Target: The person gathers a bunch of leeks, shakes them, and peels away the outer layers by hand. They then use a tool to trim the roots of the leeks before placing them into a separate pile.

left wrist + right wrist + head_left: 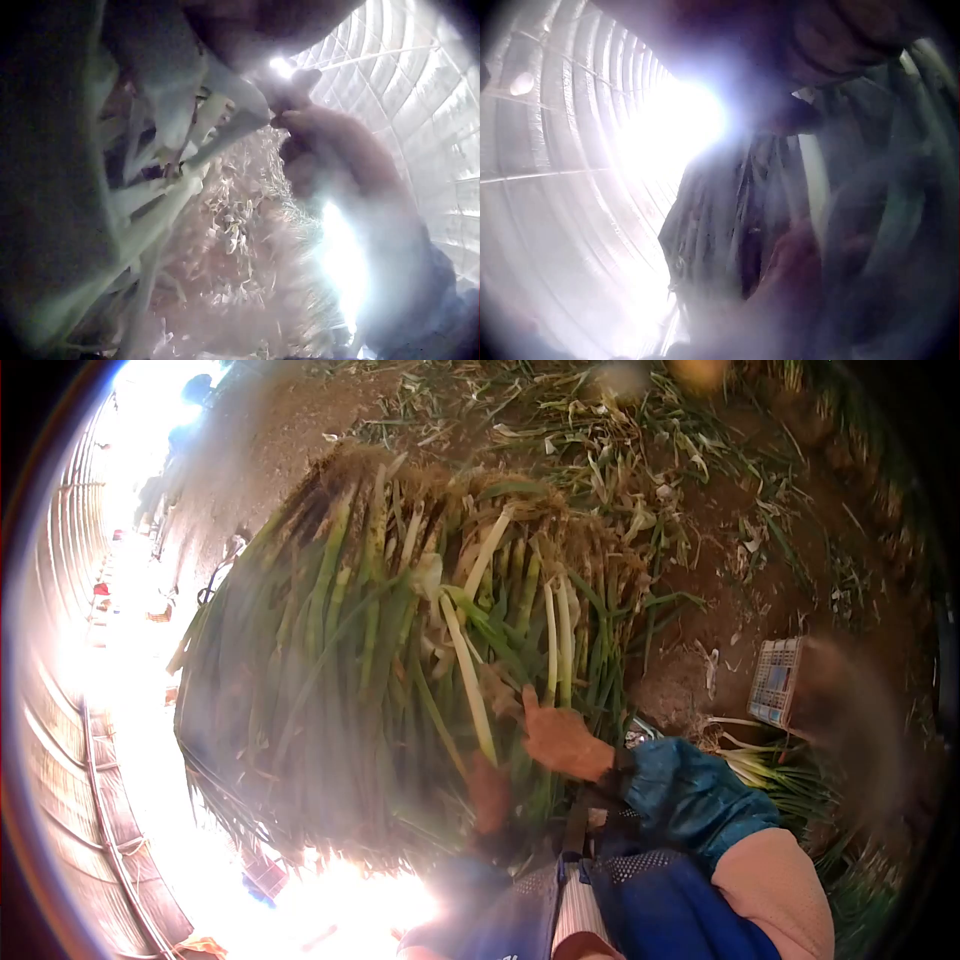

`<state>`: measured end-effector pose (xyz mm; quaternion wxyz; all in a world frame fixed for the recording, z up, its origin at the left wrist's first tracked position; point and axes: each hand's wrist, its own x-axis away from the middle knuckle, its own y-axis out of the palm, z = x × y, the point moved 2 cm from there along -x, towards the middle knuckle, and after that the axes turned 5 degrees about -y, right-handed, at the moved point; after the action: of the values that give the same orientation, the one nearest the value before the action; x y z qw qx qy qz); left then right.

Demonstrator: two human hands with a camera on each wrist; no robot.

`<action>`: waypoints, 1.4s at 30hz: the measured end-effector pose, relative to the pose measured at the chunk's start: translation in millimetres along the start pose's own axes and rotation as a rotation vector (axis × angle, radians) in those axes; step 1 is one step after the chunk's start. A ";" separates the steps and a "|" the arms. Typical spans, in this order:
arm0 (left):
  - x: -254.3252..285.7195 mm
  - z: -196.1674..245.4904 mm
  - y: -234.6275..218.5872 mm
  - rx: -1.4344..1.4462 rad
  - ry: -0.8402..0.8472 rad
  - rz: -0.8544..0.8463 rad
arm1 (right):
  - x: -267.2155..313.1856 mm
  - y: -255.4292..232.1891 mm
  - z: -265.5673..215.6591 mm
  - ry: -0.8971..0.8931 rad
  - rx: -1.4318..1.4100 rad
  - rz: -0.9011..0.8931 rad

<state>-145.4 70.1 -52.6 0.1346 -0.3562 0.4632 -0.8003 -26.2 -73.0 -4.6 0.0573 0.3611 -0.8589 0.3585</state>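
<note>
A big heap of green onions (330, 590), roots toward the far side, spreads before me in the head view. My left hand (488, 795), blurred, grips a pale green onion stalk (468, 675) that slants up and away over the heap. Close by on the right is my right hand (565, 738), its fingertips beside the stalk's loose green leaves (490, 622). In the left wrist view the right hand's fingers (289, 120) pinch the end of a leaf (238, 124). Glare blurs the right wrist view, where the pale stalk (815, 176) runs between both hands.
Stripped leaves (620, 440) litter the brown soil beyond the heap. A plastic crate (777, 680) stands on the right, with cleaned green onions (770, 770) lying near it. The ribbed greenhouse wall (60, 660) curves along the left.
</note>
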 end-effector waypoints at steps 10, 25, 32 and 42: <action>23.4 -0.1 3.5 -0.023 0.043 0.053 | -6.6 -13.9 -16.3 -0.123 0.084 0.004; -172.3 66.7 -31.2 -0.152 0.440 0.341 | 4.8 2.5 28.0 0.000 0.016 0.055; -164.3 55.7 -34.0 -0.256 0.287 0.072 | 29.4 4.7 32.2 0.017 -0.129 0.029; -143.1 30.2 17.4 0.267 0.245 -0.460 | 50.4 11.9 47.0 0.038 -0.111 0.052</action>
<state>-24.9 119.3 -121.4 -0.0616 -0.3318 0.2738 -0.9006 -63.4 -127.3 -28.0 0.0840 0.3279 -0.8853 0.3187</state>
